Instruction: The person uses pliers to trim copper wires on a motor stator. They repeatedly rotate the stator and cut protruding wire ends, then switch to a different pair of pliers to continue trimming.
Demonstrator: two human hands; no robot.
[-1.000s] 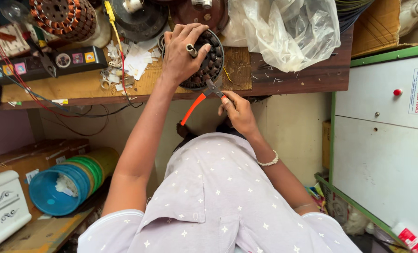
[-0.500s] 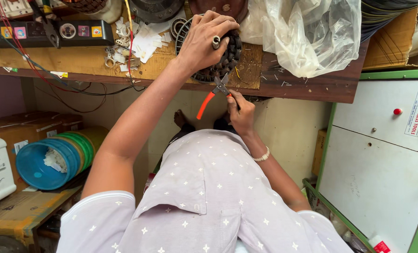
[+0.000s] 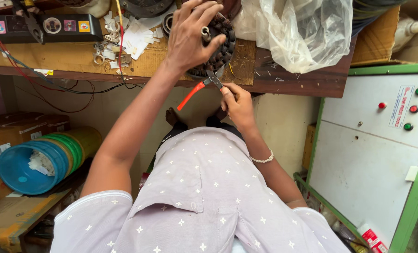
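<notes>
Left hand (image 3: 190, 37): up at 12 o'clock on the counter (image 3: 68, 58), palm down and fingers (image 3: 213, 9) spread and clamped over the stator (image 3: 218, 49), a ring showing on one finger.
Stator: a dark round wound core sitting at the counter's near edge, mostly covered by the left hand, its right rim peeking out.
Right hand (image 3: 237, 105): just below the counter edge, at 6 o'clock of the stator, fingers clenched around one handle of the cutters (image 3: 206, 84); a pale bead bracelet on the wrist.
Cutters: orange handle sticking out toward 8 o'clock, metal nose pointing up at the stator's lower rim; whether it touches, I cannot tell.
Bag (image 3: 307, 33): clear plastic, crumpled, at 3 o'clock of the stator, on the counter.
Scraps (image 3: 134, 35): white paper bits and small metal pieces at 9 o'clock of the left hand.
Power strip (image 3: 54, 26): black, far at 9 o'clock, with red and black wires trailing off the edge.
Bowls (image 3: 45, 159): blue and green, nested on their side, down at 8 o'clock under the counter.
Cabinet (image 3: 373, 154): white with green frame, at 3 o'clock, red and green buttons on it.
</notes>
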